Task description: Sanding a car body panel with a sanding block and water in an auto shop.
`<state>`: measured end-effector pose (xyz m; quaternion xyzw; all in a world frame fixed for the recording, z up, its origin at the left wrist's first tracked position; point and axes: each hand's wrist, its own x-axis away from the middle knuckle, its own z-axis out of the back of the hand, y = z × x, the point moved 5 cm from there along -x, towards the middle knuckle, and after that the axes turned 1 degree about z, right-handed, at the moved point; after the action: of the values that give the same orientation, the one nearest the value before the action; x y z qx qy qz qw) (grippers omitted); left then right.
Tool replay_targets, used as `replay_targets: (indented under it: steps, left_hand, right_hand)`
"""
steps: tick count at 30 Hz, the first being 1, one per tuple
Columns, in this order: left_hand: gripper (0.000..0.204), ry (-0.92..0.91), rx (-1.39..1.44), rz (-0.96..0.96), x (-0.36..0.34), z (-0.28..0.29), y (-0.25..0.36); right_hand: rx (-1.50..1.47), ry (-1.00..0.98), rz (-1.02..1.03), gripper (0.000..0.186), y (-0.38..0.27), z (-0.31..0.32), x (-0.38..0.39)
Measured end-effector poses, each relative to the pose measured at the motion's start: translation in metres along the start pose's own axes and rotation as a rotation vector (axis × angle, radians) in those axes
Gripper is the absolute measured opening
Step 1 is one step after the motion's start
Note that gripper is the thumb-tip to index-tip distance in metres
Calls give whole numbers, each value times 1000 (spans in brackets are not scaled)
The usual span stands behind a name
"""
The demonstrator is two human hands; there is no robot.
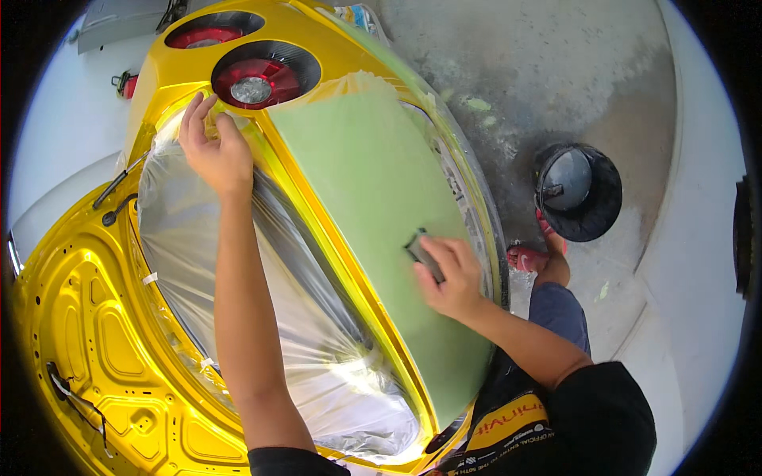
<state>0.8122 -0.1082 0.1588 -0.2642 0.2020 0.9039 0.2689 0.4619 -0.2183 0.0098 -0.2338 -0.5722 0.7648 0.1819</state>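
My right hand point(456, 279) grips a small dark sanding block point(422, 255) and holds it against the pale green panel point(361, 174) of a yellow car. Slight blur shows at the fingers. Farther off to the left, my left hand point(218, 151) rests at the yellow body edge beside a round red tail light point(255, 83). Its fingers are loosely bent and apart, with nothing in them. Under my left forearm, clear plastic sheeting point(309, 365) covers the open compartment.
The raised yellow lid point(119, 317) fills the lower left, with a strut point(119, 181) near its hinge. A second tail light point(213, 32) sits farther away. On the concrete floor point(508, 71) at right stands a black bucket point(605, 210), next to my red sandal point(525, 258).
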Motion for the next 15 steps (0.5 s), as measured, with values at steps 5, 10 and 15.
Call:
replay_targets:
  steps: [5, 10, 15]
  left_hand:
    - [28, -10, 72, 32, -5, -16, 3]
    - [28, -25, 63, 27, 3, -10, -11]
    - [28, -62, -8, 28, 0, 3, 5]
  right_hand:
    - [78, 214, -58, 23, 94, -49, -174]
    - [-6, 124, -104, 23, 59, -71, -151]
    - [-23, -93, 12, 38, 11, 16, 22]
